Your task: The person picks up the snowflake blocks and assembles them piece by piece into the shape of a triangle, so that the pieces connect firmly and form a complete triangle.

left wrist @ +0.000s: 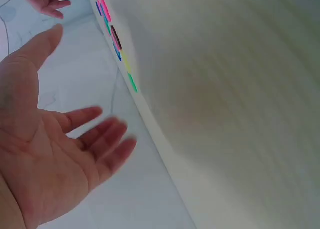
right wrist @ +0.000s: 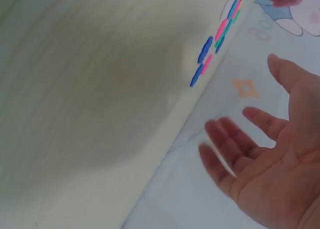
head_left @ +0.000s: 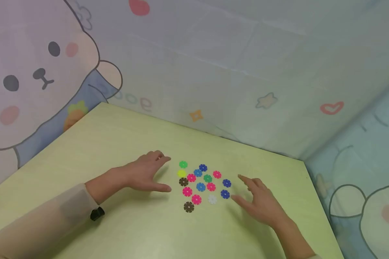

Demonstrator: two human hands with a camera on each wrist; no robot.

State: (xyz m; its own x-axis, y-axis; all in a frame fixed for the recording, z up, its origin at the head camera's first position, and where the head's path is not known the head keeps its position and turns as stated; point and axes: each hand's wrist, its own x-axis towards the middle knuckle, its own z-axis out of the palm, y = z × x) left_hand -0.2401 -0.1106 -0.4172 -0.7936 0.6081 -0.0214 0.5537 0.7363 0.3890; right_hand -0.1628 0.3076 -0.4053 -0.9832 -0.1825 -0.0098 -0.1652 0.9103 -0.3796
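Several flat, notched snowflake discs lie spread in a loose cluster on the table between my two hands. A green disc (head_left: 183, 164) and a yellow disc (head_left: 181, 173) sit at its left, a brown disc (head_left: 188, 207) at the near end, a white disc (head_left: 212, 199) close by. Dark blue discs (head_left: 225, 194) mark the right side, with pink discs (head_left: 196, 199) and lighter blue discs (head_left: 200, 186) among them. Left of the cluster my left hand (head_left: 146, 172) hovers, fingers relaxed and apart, holding nothing. My right hand (head_left: 260, 201) is likewise empty, its thumb near the dark blue discs.
The pale yellow table (head_left: 133, 226) ends at a back edge against a hanging cloth (head_left: 214, 54) printed with a bear, stars and hearts. A second stretch of cloth (head_left: 366, 151) hangs along the right side. A small black object (head_left: 97, 214) is at the left wrist.
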